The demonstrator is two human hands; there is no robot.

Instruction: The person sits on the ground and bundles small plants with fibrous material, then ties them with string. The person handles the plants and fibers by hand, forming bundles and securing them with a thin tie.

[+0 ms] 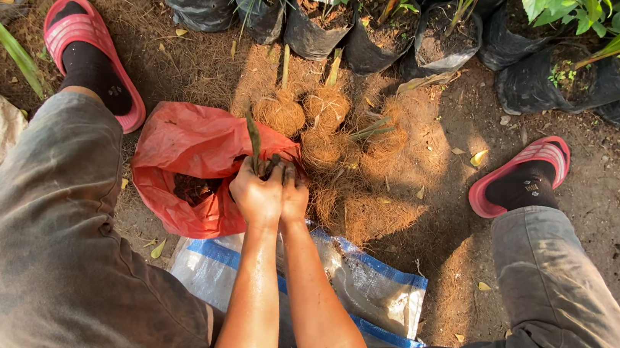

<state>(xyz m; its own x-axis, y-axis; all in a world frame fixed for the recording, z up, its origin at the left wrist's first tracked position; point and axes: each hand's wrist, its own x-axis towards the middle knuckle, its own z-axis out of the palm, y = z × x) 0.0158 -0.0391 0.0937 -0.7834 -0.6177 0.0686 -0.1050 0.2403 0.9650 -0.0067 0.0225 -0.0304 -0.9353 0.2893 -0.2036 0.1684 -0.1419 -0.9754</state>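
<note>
I squat on the bare ground with both hands pressed together over the mouth of a red plastic bag (189,154). My left hand (255,195) is closed around the base of a small plant stem (254,139) that stands up from my fist, and my right hand (295,195) is curled tight against it, fingers wrapped on the same dark clump at the foot of the stem; I cannot quite see the roots, since my knuckles hide them. The red bag lies open with dark soil (190,187) showing inside. Just beyond my hands three or four fibre-wrapped root balls (280,111) already sit finished on a spread of loose brown coconut fibre (367,211), each with a short shoot. Behind them stands a row of black nursery bags (317,29) with plants in them. So several are done, one is in my grip, and plenty of fibre is left. A white and blue sack (367,287) lies under my forearms.
</note>
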